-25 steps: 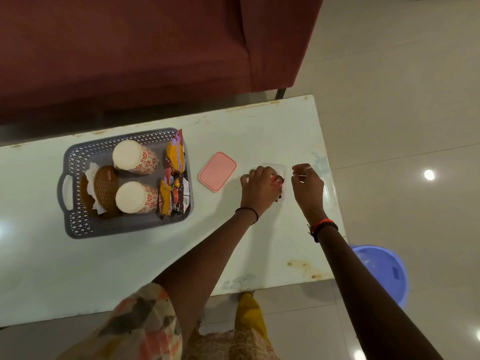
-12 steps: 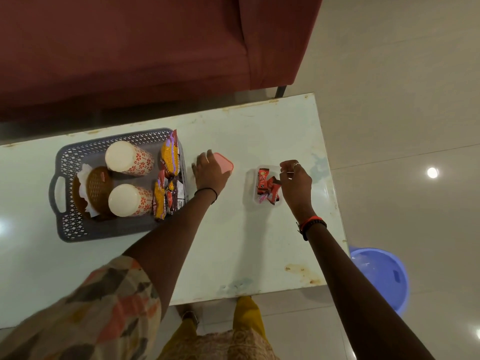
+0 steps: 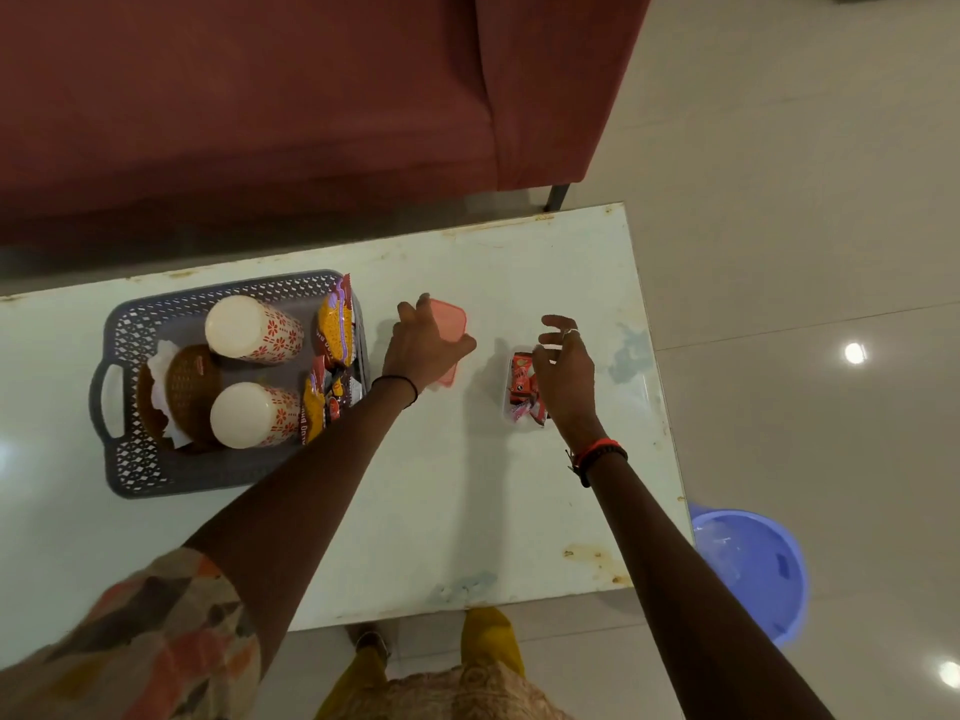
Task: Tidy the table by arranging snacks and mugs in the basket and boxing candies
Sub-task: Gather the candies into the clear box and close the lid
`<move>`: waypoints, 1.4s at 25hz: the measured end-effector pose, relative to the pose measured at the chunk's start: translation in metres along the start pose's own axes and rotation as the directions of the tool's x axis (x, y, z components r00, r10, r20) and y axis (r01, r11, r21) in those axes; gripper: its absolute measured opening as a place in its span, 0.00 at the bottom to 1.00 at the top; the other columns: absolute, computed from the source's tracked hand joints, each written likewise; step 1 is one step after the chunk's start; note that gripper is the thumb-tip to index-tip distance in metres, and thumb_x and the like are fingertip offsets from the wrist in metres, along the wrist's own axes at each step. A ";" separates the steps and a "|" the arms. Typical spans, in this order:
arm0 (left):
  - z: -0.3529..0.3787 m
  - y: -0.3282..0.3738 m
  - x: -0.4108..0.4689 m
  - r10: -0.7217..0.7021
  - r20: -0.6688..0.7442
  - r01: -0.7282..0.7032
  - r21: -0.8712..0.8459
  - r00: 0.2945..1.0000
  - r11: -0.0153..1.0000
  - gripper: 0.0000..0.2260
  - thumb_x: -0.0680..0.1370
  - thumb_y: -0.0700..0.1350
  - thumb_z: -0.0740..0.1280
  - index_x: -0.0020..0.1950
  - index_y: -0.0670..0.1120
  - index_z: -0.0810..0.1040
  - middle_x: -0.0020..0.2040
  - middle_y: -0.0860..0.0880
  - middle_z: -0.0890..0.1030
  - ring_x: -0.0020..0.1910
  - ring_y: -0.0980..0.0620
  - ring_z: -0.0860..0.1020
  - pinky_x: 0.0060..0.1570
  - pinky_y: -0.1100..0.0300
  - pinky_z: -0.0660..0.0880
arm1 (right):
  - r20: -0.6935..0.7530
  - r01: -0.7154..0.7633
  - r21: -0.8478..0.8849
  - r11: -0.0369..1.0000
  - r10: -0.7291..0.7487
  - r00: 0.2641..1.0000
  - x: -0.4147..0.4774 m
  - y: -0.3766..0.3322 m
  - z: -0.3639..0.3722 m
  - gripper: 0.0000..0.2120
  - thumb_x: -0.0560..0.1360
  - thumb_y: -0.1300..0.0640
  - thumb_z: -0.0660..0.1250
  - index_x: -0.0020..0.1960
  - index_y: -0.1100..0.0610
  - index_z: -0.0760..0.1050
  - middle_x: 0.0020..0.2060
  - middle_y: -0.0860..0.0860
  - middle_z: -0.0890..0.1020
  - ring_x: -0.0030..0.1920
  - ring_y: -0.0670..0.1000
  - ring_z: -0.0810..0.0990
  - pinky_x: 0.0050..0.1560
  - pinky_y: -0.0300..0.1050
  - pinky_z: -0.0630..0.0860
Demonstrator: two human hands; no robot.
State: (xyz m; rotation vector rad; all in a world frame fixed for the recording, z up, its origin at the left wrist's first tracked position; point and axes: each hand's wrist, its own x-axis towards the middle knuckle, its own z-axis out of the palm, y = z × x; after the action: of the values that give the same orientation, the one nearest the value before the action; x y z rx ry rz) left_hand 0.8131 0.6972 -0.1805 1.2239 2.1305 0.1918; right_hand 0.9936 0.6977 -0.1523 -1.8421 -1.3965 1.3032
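Pink lid in curled grip of left hand; right hand loose-fingered over candy box.

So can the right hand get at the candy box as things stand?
Probably yes. The right hand hangs open just beside the candy box, partly over it, nothing between them. The left hand, holding the pink lid, is off to the side.

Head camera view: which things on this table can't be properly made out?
Head view only:
1. Pink lid: mostly covered by the left hand gripping it.
2. Candies in the clear box: right hand hides some, so no count.
3. Snack packets in the basket: print too small to read.
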 end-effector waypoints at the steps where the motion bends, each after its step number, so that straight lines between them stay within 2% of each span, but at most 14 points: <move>1: -0.005 0.006 -0.001 0.029 0.001 -0.029 -0.074 1.000 0.997 0.36 0.70 0.55 0.70 0.71 0.46 0.57 0.65 0.40 0.64 0.60 0.40 0.70 0.49 0.52 0.73 | 0.033 -0.002 0.036 0.999 0.001 0.999 0.000 -0.004 0.000 0.15 0.76 0.67 0.59 0.62 0.59 0.71 0.60 0.54 0.77 0.57 0.52 0.77 0.52 0.42 0.74; 5: -0.028 0.032 -0.004 0.186 0.152 -0.092 -0.483 0.971 0.871 0.23 0.75 0.50 0.67 0.68 0.51 0.64 0.63 0.46 0.70 0.60 0.47 0.73 0.48 0.64 0.72 | 0.288 -0.201 0.245 0.949 0.126 0.949 0.003 -0.017 -0.002 0.15 0.78 0.57 0.63 0.64 0.58 0.72 0.54 0.51 0.79 0.54 0.49 0.77 0.59 0.43 0.72; 8: -0.037 0.049 -0.013 0.334 0.302 -0.108 -0.577 0.893 0.810 0.24 0.73 0.52 0.66 0.68 0.52 0.66 0.61 0.50 0.73 0.61 0.52 0.72 0.59 0.58 0.71 | 0.478 -0.395 0.433 0.810 0.164 0.863 0.007 -0.017 -0.016 0.11 0.78 0.57 0.63 0.58 0.59 0.76 0.47 0.51 0.82 0.47 0.50 0.81 0.52 0.41 0.79; 10: -0.037 0.055 -0.017 0.368 0.350 -0.078 -0.625 0.861 0.776 0.25 0.72 0.52 0.64 0.68 0.51 0.66 0.62 0.45 0.75 0.63 0.48 0.72 0.66 0.51 0.68 | 0.481 -0.399 0.440 0.805 0.164 0.861 0.009 -0.010 -0.030 0.12 0.76 0.60 0.66 0.59 0.58 0.75 0.47 0.53 0.83 0.45 0.50 0.82 0.45 0.37 0.81; 13: -0.033 0.061 -0.022 0.422 0.437 0.049 -0.738 0.794 0.673 0.21 0.77 0.44 0.62 0.70 0.47 0.65 0.61 0.41 0.74 0.63 0.45 0.73 0.69 0.47 0.67 | 0.486 -0.411 0.384 0.827 0.198 0.851 0.011 0.003 -0.049 0.15 0.75 0.61 0.68 0.61 0.61 0.75 0.48 0.57 0.82 0.44 0.51 0.81 0.50 0.41 0.80; 19: -0.017 0.071 -0.037 0.527 0.553 0.244 -0.803 0.646 0.543 0.20 0.76 0.46 0.59 0.68 0.51 0.67 0.59 0.46 0.75 0.57 0.50 0.75 0.58 0.60 0.74 | 0.568 -0.501 0.493 0.712 0.173 0.805 0.000 0.021 -0.067 0.04 0.76 0.61 0.66 0.44 0.57 0.79 0.41 0.49 0.85 0.42 0.47 0.84 0.45 0.36 0.81; 21: -0.011 0.068 -0.039 0.479 0.531 0.250 -0.809 0.699 0.531 0.19 0.76 0.45 0.61 0.67 0.52 0.69 0.59 0.47 0.74 0.57 0.50 0.73 0.59 0.58 0.72 | 0.524 -0.501 0.520 0.692 0.204 0.827 -0.003 0.026 -0.069 0.04 0.75 0.63 0.67 0.42 0.57 0.78 0.39 0.50 0.85 0.41 0.48 0.84 0.41 0.37 0.81; 22: -0.008 0.065 -0.039 0.412 0.488 0.222 -0.809 0.770 0.544 0.18 0.77 0.44 0.62 0.67 0.51 0.70 0.58 0.47 0.75 0.57 0.50 0.73 0.60 0.56 0.71 | 0.471 -0.480 0.510 0.714 0.235 0.850 -0.004 0.028 -0.069 0.04 0.74 0.64 0.68 0.42 0.57 0.77 0.37 0.51 0.85 0.40 0.49 0.83 0.40 0.37 0.81; 25: 0.003 0.047 -0.041 0.029 0.175 0.113 -0.744 0.984 0.658 0.13 0.78 0.42 0.63 0.62 0.44 0.76 0.59 0.43 0.78 0.59 0.46 0.76 0.64 0.52 0.71 | 0.281 -0.421 0.394 0.817 0.329 0.901 -0.009 0.036 -0.063 0.05 0.71 0.65 0.71 0.41 0.59 0.76 0.37 0.58 0.83 0.39 0.53 0.82 0.42 0.41 0.83; 27: 0.016 0.032 -0.047 -0.129 0.049 0.126 -0.704 0.990 0.699 0.12 0.78 0.38 0.61 0.59 0.39 0.77 0.60 0.40 0.79 0.59 0.42 0.76 0.61 0.49 0.72 | 0.177 -0.410 0.294 0.863 0.373 0.911 -0.010 0.042 -0.055 0.06 0.70 0.65 0.73 0.40 0.59 0.76 0.38 0.60 0.81 0.39 0.55 0.81 0.43 0.43 0.83; 30: 0.036 0.019 -0.061 -0.138 0.142 0.197 -0.630 0.980 0.751 0.13 0.78 0.43 0.62 0.62 0.41 0.74 0.60 0.40 0.78 0.57 0.42 0.77 0.58 0.49 0.72 | 0.041 -0.396 0.159 0.904 0.395 0.918 -0.012 0.049 -0.042 0.06 0.70 0.64 0.72 0.41 0.63 0.75 0.41 0.61 0.81 0.43 0.59 0.81 0.46 0.50 0.83; 31: 0.041 0.018 -0.066 -0.120 0.185 0.207 -0.588 0.975 0.782 0.16 0.78 0.46 0.64 0.64 0.43 0.72 0.60 0.42 0.78 0.55 0.45 0.77 0.55 0.52 0.73 | -0.001 -0.378 0.099 0.921 0.380 0.925 -0.013 0.051 -0.038 0.07 0.71 0.63 0.72 0.42 0.65 0.76 0.41 0.62 0.81 0.44 0.59 0.81 0.47 0.48 0.82; 33: 0.051 0.017 -0.073 -0.046 0.227 0.155 -0.490 0.973 0.858 0.25 0.74 0.51 0.68 0.69 0.46 0.66 0.57 0.47 0.76 0.52 0.52 0.75 0.50 0.59 0.70 | -0.055 -0.333 -0.038 0.942 0.331 0.942 -0.014 0.051 -0.033 0.10 0.71 0.60 0.72 0.44 0.67 0.78 0.40 0.61 0.82 0.42 0.57 0.80 0.41 0.33 0.77; 35: 0.057 0.016 -0.076 0.031 0.249 0.082 -0.431 0.968 0.898 0.31 0.73 0.51 0.70 0.71 0.47 0.62 0.58 0.47 0.74 0.54 0.50 0.75 0.51 0.58 0.71 | -0.049 -0.303 -0.085 0.949 0.299 0.953 -0.016 0.050 -0.029 0.09 0.72 0.60 0.70 0.47 0.66 0.80 0.43 0.61 0.84 0.41 0.58 0.81 0.40 0.32 0.76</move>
State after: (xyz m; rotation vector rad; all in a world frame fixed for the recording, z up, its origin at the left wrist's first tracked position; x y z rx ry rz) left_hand 0.8855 0.6338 -0.1818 0.8988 1.7560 0.4560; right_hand 1.0419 0.6697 -0.1743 -2.1976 -1.2072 1.3600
